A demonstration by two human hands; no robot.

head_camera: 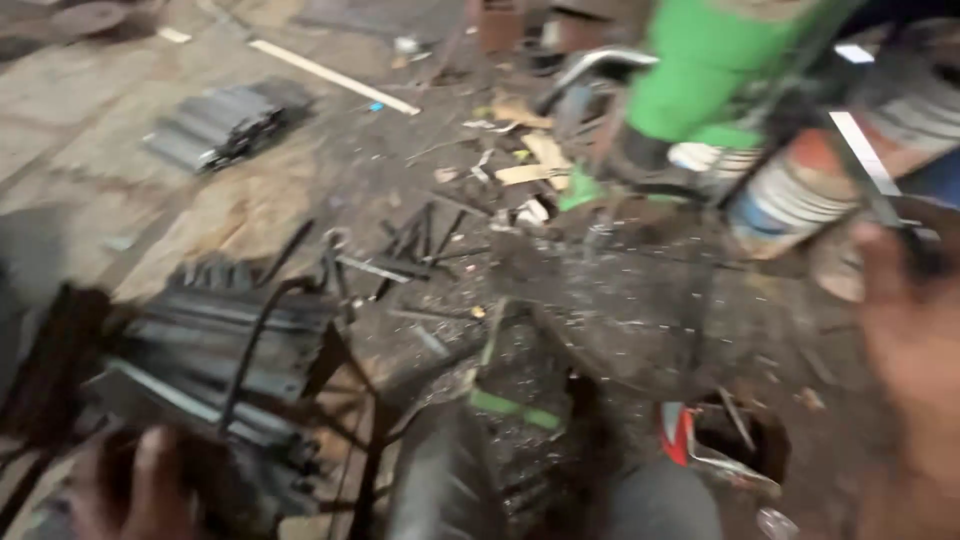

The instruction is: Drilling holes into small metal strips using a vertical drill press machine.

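Left hand (135,490) low at the frame's bottom-left corner, fingers curled, blurred, right hand (915,350) raised at the right edge — grip unclear, heavily motion-smeared

Bright green machine housing (700,70) far right, white-and-orange striped drum (800,190) beside it, dark grey metal strips (225,125) far left, red-and-silver tool (690,445) near right, dusty brown floor (90,130).
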